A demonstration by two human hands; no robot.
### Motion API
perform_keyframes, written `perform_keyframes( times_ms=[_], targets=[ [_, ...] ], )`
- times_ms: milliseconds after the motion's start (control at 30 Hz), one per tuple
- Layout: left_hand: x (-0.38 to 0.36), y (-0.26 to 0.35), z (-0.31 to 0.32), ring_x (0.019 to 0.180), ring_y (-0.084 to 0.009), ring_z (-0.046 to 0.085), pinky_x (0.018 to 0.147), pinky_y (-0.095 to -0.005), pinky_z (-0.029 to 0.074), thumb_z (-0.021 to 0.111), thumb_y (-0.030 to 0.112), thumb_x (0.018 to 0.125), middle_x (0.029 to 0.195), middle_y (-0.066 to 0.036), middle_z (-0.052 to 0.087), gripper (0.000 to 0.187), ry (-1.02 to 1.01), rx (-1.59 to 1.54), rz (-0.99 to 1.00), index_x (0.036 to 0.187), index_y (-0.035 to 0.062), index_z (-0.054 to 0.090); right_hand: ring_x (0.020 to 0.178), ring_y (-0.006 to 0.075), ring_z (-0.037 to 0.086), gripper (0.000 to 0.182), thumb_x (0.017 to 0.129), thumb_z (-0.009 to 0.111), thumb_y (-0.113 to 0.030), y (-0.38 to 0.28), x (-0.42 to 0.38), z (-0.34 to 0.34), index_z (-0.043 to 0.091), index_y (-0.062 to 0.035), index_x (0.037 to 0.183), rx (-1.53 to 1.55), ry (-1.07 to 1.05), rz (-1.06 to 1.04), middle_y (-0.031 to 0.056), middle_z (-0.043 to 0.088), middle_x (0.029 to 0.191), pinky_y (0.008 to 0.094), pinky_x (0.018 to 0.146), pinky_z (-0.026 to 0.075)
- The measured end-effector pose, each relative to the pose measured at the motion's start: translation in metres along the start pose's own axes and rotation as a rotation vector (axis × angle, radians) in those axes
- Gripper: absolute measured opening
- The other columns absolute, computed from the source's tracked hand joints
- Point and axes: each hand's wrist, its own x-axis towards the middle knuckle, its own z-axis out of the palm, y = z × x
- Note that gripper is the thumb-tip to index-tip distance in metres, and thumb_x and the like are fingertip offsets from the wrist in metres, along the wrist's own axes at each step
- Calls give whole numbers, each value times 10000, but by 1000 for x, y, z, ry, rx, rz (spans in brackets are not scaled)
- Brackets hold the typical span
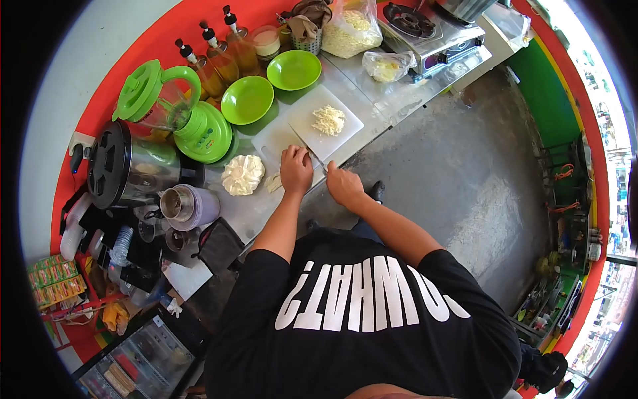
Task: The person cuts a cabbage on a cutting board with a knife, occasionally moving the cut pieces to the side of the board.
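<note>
My right hand (344,184) is closed around the handle of a knife (307,144), its blade reaching up and left over the white cutting board (350,125). Beside the blade, my left hand (296,169) rests on the board with curled fingers; what lies under them is hidden. Pale shreds (328,120) form a small heap on the board, on the far side of the knife. Left of my left hand sit a few pale strips (273,181) and a whitish, ruffled clump (242,175), possibly mushrooms.
Two green bowls (248,100) stand behind the board, near pump bottles (222,56) and a green blender (203,133). Bags of pale food (351,33) and a gas stove (435,40) are at the right. A thermos-like container (189,207) stands at the left.
</note>
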Motion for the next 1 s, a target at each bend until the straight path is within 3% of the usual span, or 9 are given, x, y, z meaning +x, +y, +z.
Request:
perform_keyframes(
  times_ms=[400,767,1000],
  targets=[
    [-1,1,-2,924,-328,579,789,-447,489,642,58,869,931,-97,597,42,19,-32,-20,906,57,662,872,379,749,189,936,541,-88,-14,1,-28,499,12,1092,-28,-104,-37,256,735,941,461,745,596],
    [-2,-12,4,947,-328,622,829,-428,504,668,88,853,988,-102,644,69,57,-80,-45,900,42,688,838,380,748,208,927,554,-69,-8,9,4,472,12,1100,-18,-55,-3,246,735,895,463,726,593],
    [-3,-7,-1,962,-325,628,831,-427,512,669,92,860,995,-105,651,84,63,-111,-89,929,47,686,833,362,756,179,967,517,-108,-14,7,-32,487,-1,1107,-141,-121,-71,228,746,911,454,733,602]
  ],
)
